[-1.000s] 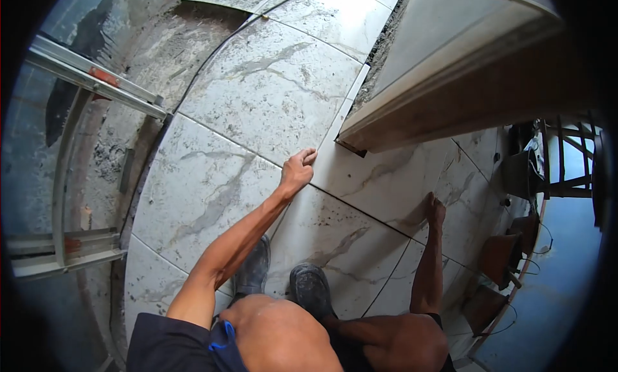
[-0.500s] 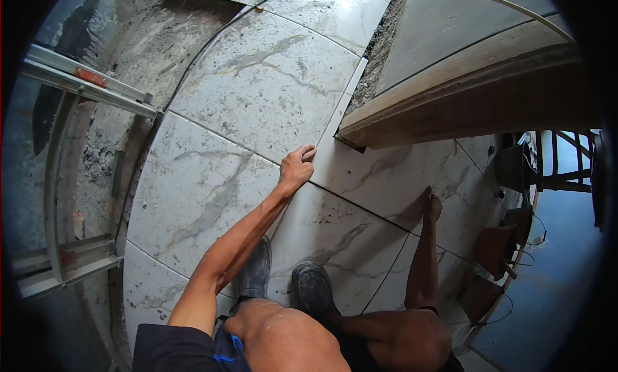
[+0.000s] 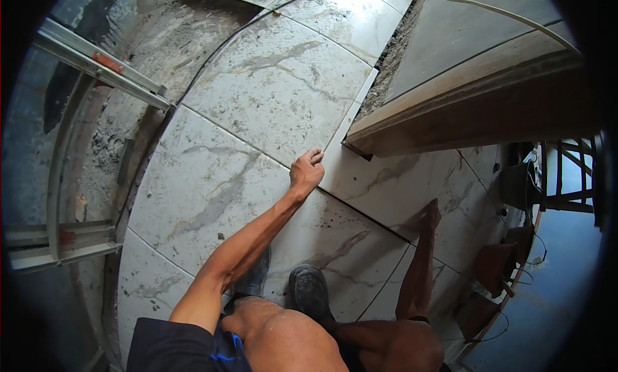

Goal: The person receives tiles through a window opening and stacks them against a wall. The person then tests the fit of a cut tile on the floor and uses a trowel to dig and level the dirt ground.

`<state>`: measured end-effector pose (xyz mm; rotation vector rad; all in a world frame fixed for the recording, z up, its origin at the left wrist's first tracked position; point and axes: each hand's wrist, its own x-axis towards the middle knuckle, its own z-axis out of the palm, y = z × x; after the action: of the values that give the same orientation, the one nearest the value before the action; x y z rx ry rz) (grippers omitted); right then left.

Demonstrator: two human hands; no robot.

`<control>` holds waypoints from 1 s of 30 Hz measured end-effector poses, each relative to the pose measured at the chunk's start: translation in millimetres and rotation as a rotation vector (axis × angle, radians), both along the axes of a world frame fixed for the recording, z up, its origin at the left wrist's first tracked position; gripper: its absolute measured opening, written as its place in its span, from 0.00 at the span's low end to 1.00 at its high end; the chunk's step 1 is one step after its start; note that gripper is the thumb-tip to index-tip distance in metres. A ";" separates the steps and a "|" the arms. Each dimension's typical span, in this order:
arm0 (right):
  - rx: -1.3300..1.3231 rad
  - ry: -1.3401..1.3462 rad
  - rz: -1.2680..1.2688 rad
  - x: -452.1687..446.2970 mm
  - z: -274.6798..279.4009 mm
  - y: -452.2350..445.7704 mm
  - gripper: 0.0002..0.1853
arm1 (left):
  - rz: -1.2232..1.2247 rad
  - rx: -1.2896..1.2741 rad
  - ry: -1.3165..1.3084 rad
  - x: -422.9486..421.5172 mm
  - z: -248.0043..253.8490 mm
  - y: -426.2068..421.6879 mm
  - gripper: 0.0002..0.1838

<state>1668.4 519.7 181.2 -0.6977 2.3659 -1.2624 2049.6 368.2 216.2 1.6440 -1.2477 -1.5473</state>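
Observation:
My left hand (image 3: 307, 171) is over the joint between large white, grey-veined floor tiles (image 3: 277, 104), near a narrow pale strip (image 3: 351, 114). Its fingers are curled together; whatever they may hold is hidden. Farther right, my right hand (image 3: 430, 215) is low over the shaded tiles, its fingers closed. Too little of it shows to make out anything in its grip. A dark open joint (image 3: 364, 216) runs between the two hands. Grit lies scattered on the tile surfaces.
A wooden-edged panel (image 3: 476, 114) juts in from the upper right. Metal frames (image 3: 103, 66) stand at the left, beside rough ground and a dark cable (image 3: 222, 48). Buckets (image 3: 494, 266) line the right side. My boots (image 3: 309, 291) are below the hands.
The view has shifted slightly. My left hand stays by the same tile joint, curled as before, and my right hand remains low over the shaded tiles.

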 end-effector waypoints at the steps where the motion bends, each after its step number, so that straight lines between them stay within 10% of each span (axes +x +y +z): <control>1: -0.087 0.024 -0.011 3.9 -0.7 -3.4 0.33 | 0.024 -0.021 -0.004 -1.8 -1.9 1.6 0.23; 4: 0.243 -0.015 -0.323 36.6 35.3 -25.2 0.35 | 0.085 -0.042 -0.001 -7.7 -10.7 2.7 0.22; 30: 0.133 -0.134 -0.161 25.4 32.4 -10.6 0.39 | 0.226 -0.060 0.027 -18.0 -8.6 15.1 0.16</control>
<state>1693.8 509.1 213.6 -0.3766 2.4065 -1.1623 2031.6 383.4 207.6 1.6573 -1.0432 -1.3772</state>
